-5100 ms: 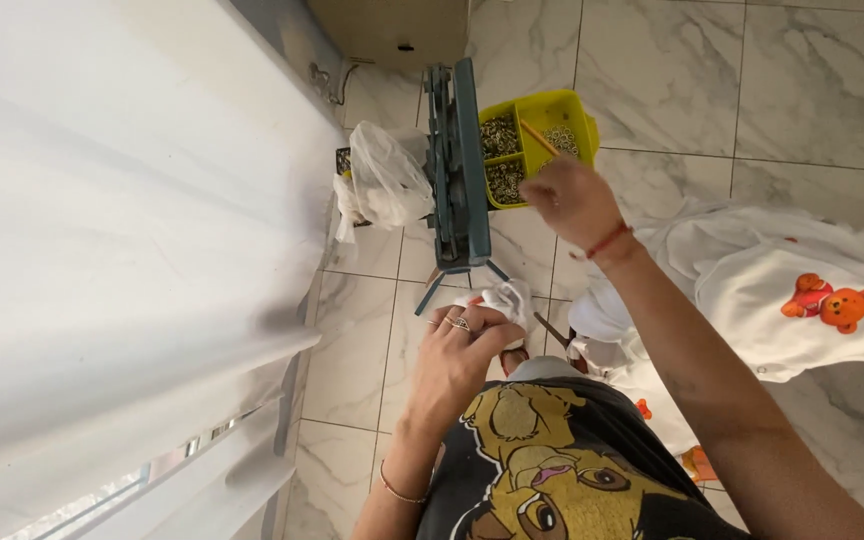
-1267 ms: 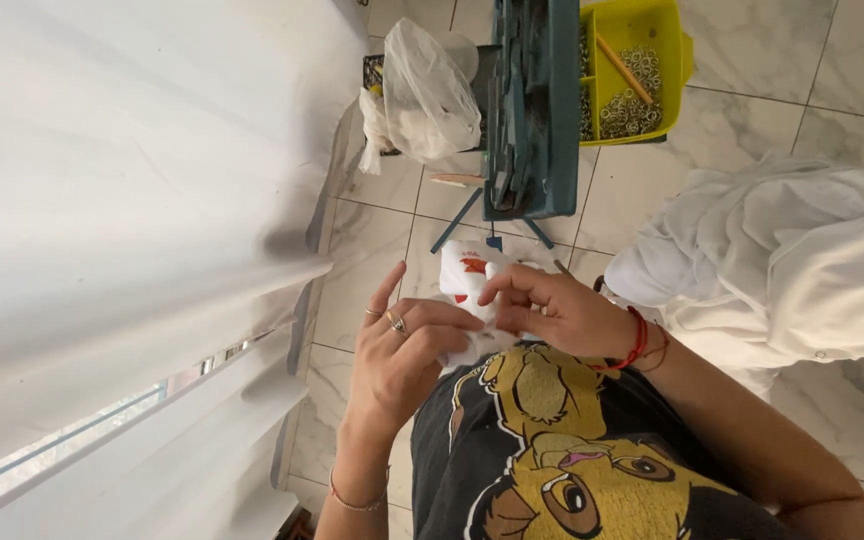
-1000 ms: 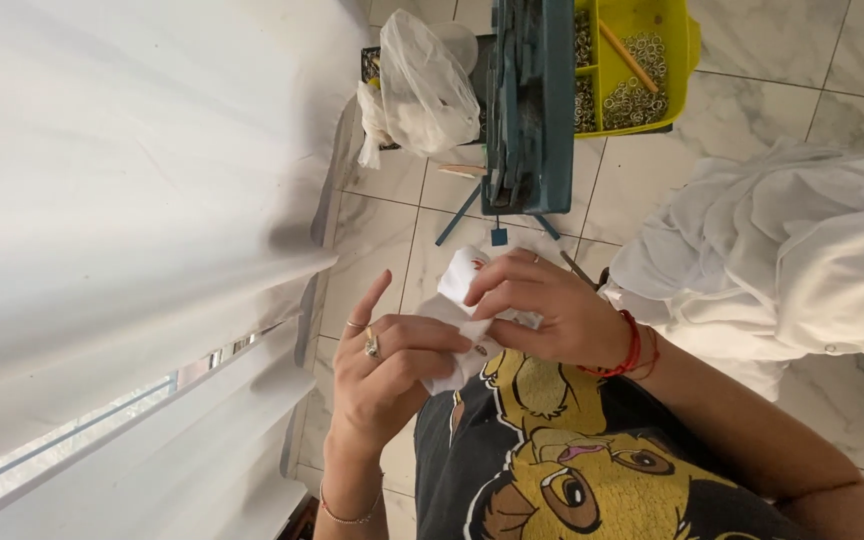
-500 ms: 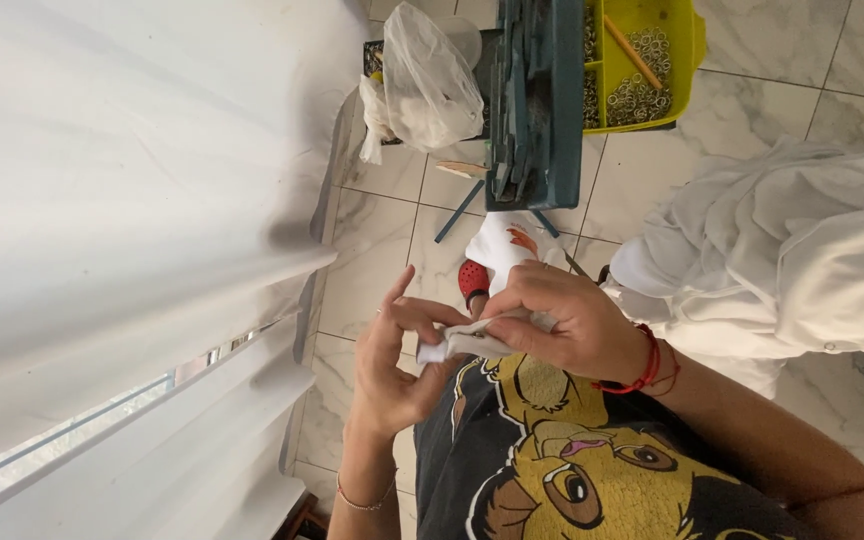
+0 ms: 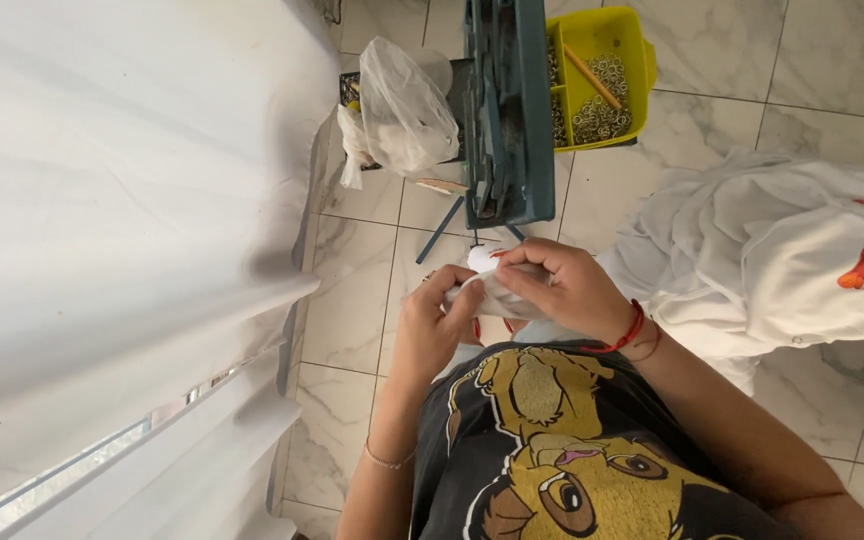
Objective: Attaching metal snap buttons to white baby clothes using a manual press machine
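Both my hands are together just above my lap, gripping a small piece of white cloth (image 5: 492, 290) with red marks on it. My left hand (image 5: 430, 325) pinches its left end between thumb and fingers. My right hand (image 5: 564, 288) covers the cloth from the right, fingers curled over it. Most of the cloth is hidden under my fingers. A teal metal press tool (image 5: 497, 110) stands on the floor right beyond my hands.
A yellow tray (image 5: 620, 30) of small metal rings and a stick sits behind the press. A clear plastic bag (image 5: 404, 110) with white pieces lies left of it. White garments (image 5: 782, 260) with an orange print are heaped at right. A white curtain (image 5: 122, 200) fills the left.
My right hand came back from the yellow tray to my lap. Both hands have closed together on the white cloth, folding and pressing it smaller between the fingers.
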